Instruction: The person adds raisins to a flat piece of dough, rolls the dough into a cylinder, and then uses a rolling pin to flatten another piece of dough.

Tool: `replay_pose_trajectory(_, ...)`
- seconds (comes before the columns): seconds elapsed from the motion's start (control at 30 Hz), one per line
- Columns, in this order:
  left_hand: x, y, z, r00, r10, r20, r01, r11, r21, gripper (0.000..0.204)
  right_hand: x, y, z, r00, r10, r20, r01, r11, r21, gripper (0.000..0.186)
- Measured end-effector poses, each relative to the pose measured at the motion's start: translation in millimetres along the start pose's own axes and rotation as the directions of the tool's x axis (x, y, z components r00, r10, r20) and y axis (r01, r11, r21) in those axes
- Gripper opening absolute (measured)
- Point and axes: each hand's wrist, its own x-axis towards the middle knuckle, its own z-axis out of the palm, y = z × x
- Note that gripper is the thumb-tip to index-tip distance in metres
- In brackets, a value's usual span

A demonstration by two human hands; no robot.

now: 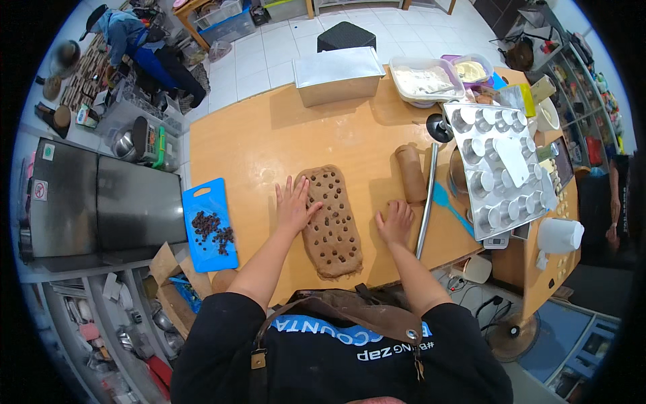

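Observation:
A flat, oblong sheet of brown dough [330, 232] lies lengthwise before me, dotted with dark chocolate chunks. My left hand [293, 205] rests along its left edge with fingers spread, the thumb reaching onto the dough. On the bare wood to the right of the dough lies my right hand [396, 223], fingers apart and holding nothing. Just beyond it are a rolled log of brown dough [410, 174] and a metal rod [427, 202]. A blue cutting board [202, 195] at the left carries a heap of chocolate chunks [212, 232].
A lidded metal box [338, 75] stands at the table's far edge. Right of me, a muffin tin [499, 161] sits above other items, near a blue spatula [452, 207], a tub of white powder [426, 79] and a white jug [560, 236]. Another person [145, 50] bends over at the far left.

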Motion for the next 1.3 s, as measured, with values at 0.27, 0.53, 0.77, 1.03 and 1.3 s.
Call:
replay_pose_trajectory(0.27, 3, 30, 5, 0.983, 0.164, -0.08, -0.178, 0.96, -0.218, 0.091, -1, 2, 1, 1.0, 0.003, 0.015, -0.004, 0.999, 0.05, 0.036)
replay_pose_trajectory(0.53, -20, 33, 15, 0.96, 0.273, -0.063, -0.28, 0.934, -0.224, 0.056, 1, 1, -1, 0.998, 0.022, 0.065, -0.025, 0.999, 0.045, 0.038)
replay_pose_trajectory(0.77, -26, 39, 25, 0.934, 0.254, -0.252, -0.331, 0.881, -0.338, 0.019, 2, 2, 2, 0.998, 0.034, 0.047, -0.037, 0.998, 0.058, 0.039)
replay_pose_trajectory(1.03, 8, 9, 36, 0.893, -0.074, -0.443, -0.086, 0.94, -0.329, 0.011, 2, 2, 0, 0.999, 0.011, 0.043, -0.013, 0.998, 0.054, 0.039)
replay_pose_trajectory(1.3, 8, 0, 17, 0.908, 0.111, -0.405, -0.213, 0.953, -0.216, 0.032, 1, 2, 3, 0.999, 0.021, 0.038, -0.022, 0.999, 0.037, 0.039)
